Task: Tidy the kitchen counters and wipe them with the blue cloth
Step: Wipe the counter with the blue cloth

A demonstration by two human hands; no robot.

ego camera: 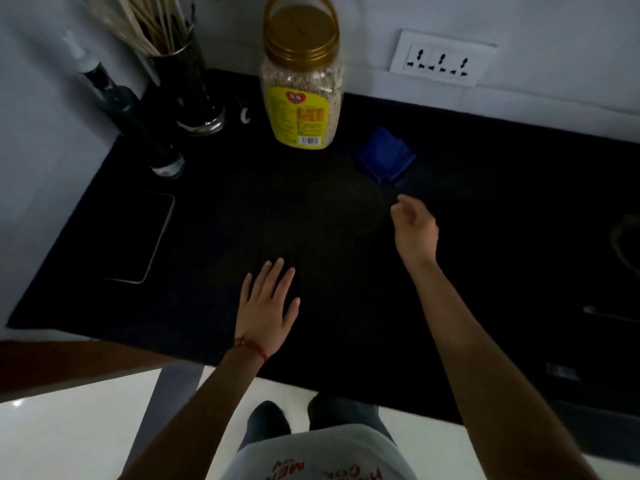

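A folded blue cloth [384,155] lies on the black counter [242,209], right of a tall plastic jar [303,88] with a gold lid and yellow label. My right hand [414,228] hovers just below the cloth, apart from it, fingers loosely curled and holding nothing. Flat on the counter near its front edge rests my left hand [268,303], fingers spread, a red thread bracelet on the wrist.
A metal holder of wooden sticks [180,74] and a dark bottle [128,112] stand at the back left. A phone [138,237] lies face up on the left. A wall socket [443,58] is behind. Dim utensils [609,315] sit at the right edge.
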